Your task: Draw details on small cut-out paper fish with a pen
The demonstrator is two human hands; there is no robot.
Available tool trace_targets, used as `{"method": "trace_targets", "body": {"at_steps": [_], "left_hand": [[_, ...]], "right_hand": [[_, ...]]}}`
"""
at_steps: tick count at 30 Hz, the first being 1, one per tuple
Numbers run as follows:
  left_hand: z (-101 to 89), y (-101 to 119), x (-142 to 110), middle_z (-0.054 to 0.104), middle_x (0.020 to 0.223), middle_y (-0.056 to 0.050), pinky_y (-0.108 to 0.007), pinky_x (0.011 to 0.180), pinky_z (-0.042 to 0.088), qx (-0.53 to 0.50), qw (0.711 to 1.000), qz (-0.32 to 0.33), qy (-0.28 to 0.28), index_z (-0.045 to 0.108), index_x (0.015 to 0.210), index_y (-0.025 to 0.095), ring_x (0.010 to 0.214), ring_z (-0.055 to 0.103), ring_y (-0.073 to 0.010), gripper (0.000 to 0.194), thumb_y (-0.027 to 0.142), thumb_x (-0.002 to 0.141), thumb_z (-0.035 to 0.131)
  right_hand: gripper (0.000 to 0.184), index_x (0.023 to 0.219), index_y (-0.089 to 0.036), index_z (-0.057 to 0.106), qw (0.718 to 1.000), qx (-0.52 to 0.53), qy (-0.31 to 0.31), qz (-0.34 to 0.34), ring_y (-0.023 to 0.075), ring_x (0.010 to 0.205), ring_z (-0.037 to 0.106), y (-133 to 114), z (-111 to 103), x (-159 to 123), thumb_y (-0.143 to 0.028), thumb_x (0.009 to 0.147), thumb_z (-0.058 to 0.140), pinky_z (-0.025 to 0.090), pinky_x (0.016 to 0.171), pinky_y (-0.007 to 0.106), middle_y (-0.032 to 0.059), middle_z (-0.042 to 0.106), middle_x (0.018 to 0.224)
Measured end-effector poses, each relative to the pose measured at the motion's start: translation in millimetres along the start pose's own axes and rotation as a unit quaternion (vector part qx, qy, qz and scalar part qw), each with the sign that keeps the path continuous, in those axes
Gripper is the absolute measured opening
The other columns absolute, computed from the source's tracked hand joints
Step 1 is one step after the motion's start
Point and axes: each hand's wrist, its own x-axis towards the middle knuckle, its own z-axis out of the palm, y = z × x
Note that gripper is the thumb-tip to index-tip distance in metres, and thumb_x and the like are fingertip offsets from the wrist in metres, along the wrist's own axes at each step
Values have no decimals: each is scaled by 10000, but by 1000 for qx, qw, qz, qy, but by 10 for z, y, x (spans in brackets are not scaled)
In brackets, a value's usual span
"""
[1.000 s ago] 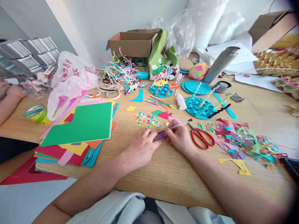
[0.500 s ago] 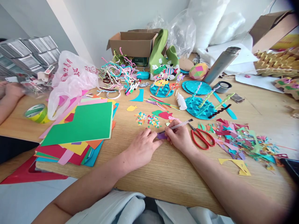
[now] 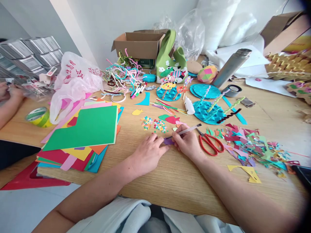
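Head view: two hands on a purple paper scrap (image 3: 167,141), mid-table, w/ a pen.
Left hand (image 3: 148,152) lies flat, fingertips pinning the scrap to the wooden table (image 3: 179,181); right hand (image 3: 188,142) closed round a slim pen (image 3: 187,130), tip at the scrap. Risks: scrap is small, so it could slip under the pen stroke if the pinning fingers ease; pen could mark the table past the scrap's edge. Room: bare wood toward the near table edge; red scissors (image 3: 211,144) just beside right hand, cut-paper litter (image 3: 252,147) beyond; coloured paper stack (image 3: 85,132) near on the left; confetti dots (image 3: 155,124) just ahead. Another person's hand (image 3: 8,92) far left, well apart.
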Motion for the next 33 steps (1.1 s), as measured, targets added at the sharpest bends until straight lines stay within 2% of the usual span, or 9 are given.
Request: {"method": "trace_targets", "body": {"at_steps": [33], "left_hand": [[-5,4,-2,551,1202,-92,-437,980,474,3,1000,-3,-6,582,1304,243,1155,453,-280,462,56,919,408]], "right_hand": [[204,658,-246,445,1000,-1,-6,8,124,366,443,-47,-21,-11,-274,785,603,313,361,250,-34,524,470]]}}
